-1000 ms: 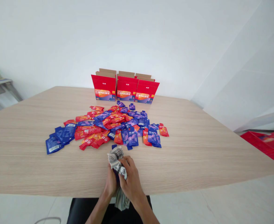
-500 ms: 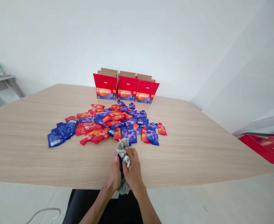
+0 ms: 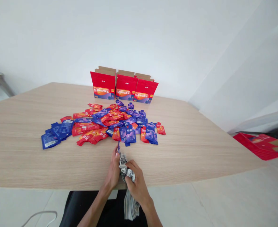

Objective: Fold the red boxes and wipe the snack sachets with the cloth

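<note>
Near the front edge of the table, my left hand [image 3: 112, 172] is closed on a blue pouch [image 3: 118, 147], seen edge-on with only its upper part showing. My right hand [image 3: 137, 184] grips a bunched grey-and-white striped cloth [image 3: 131, 208] against the pouch's side. The cloth's loose end hangs down over my lap. Just beyond my hands lies a spread pile of small spouted pouches, some blue like this blue pouch [image 3: 130, 136], others red and orange like this red pouch [image 3: 161, 128].
Behind the pile stand three red cartons with raised flaps: a left carton [image 3: 103, 86], a middle carton [image 3: 126, 88] and a right carton [image 3: 145, 91]. Another red box [image 3: 259, 145] sits low at the right, beyond the wooden table [image 3: 195, 151]. A pale cable [image 3: 41, 212] shows at lower left.
The cloth has slid down and toward me, so the pouch's top edge now shows above my left fingers. My right hand has moved slightly lower. The view has shifted a little.
</note>
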A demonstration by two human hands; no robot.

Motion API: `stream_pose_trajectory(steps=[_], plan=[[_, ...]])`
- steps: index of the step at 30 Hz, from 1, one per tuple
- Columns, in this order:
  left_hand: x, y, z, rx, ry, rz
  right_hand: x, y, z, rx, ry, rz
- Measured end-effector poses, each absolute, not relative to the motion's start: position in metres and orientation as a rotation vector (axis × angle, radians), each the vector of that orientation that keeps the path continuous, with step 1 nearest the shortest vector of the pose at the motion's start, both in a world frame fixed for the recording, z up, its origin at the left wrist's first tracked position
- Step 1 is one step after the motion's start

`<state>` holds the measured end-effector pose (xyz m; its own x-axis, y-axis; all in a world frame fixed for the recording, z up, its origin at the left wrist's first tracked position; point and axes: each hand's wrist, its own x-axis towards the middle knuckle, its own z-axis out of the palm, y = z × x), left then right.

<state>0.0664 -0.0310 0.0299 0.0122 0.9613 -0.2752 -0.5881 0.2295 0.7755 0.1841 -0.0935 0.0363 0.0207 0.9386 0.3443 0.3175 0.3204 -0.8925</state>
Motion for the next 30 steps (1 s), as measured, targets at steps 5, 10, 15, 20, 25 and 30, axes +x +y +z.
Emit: stream_pose_trajectory(steps=[5,10,15,20,25,30], plan=[[0.066,-0.026,0.035,0.664,0.944,1.093,0.186,-0.092,0.008,-1.339,-0.989,0.773],[0.060,-0.028,0.036,0.580,0.866,0.931,0.196,-0.085,-0.004,-1.451,-0.755,0.622],[0.060,-0.033,0.042,0.400,0.844,1.084,0.202,-0.094,0.034,-1.295,-1.138,0.372],[0.069,-0.044,0.044,0.502,0.760,1.083,0.177,-0.090,0.047,-1.233,-1.519,0.388],[0.068,-0.043,0.042,0.402,0.728,1.120,0.163,-0.087,0.034,-1.263,-1.540,0.424],[0.060,-0.038,0.046,0.365,0.697,1.237,0.164,-0.091,0.030,-1.272,-1.595,0.458]])
